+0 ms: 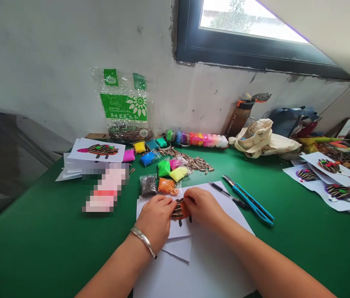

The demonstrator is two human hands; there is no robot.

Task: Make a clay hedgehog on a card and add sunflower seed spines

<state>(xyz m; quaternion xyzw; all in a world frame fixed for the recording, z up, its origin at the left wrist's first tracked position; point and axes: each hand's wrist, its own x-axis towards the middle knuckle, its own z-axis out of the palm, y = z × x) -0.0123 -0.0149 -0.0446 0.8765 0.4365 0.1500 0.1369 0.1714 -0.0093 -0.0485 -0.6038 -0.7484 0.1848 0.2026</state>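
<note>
Between my hands, a small orange clay figure (180, 210) covered in striped sunflower seeds lies on a white paper sheet (162, 219), with two dark legs below it. The fingertips of my right hand (202, 207) are curled against its upper right edge, hiding part of it. My left hand (156, 219) lies flat on the paper with its fingers reaching toward the figure's left side. A silver bangle (144, 241) circles my left wrist. Further sheets of white paper (193, 273) lie under my forearms.
Packets of coloured clay (164, 167) and loose sunflower seeds (190, 159) lie beyond my hands on the green table (38, 248). To the right are two craft knives (249, 203). Finished seed-and-clay pictures (336, 178) lie at the right, more (97, 151) at the left.
</note>
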